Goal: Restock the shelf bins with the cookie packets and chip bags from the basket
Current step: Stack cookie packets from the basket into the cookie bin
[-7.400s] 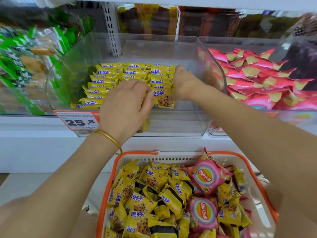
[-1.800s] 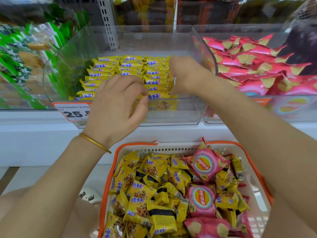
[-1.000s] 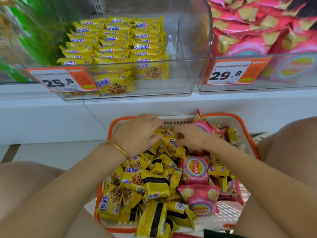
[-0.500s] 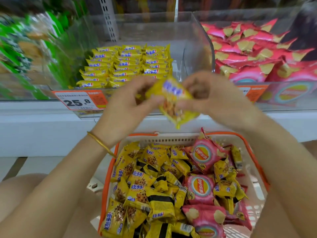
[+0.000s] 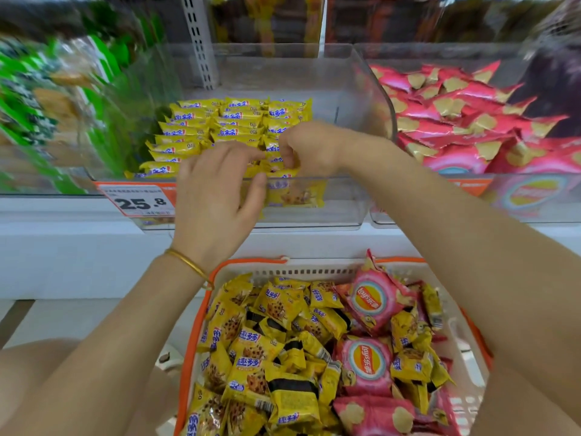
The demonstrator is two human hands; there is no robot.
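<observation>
A clear shelf bin holds neat rows of yellow cookie packets. My left hand and my right hand both reach over the bin's front wall and pinch one yellow cookie packet at the front right of the rows. Below, an orange-rimmed basket is full of several loose yellow cookie packets and pink chip bags. A second clear bin on the right is piled with pink chip bags.
A price tag reading 25.8 is fixed to the cookie bin's front. Green-packaged snacks fill the bin to the left. A white shelf ledge runs between bins and basket. Darker goods line the shelf above.
Both hands have carried the yellow cookie packet up from above the basket and forward into the cookie bin, lowering it at the front of the rows.
</observation>
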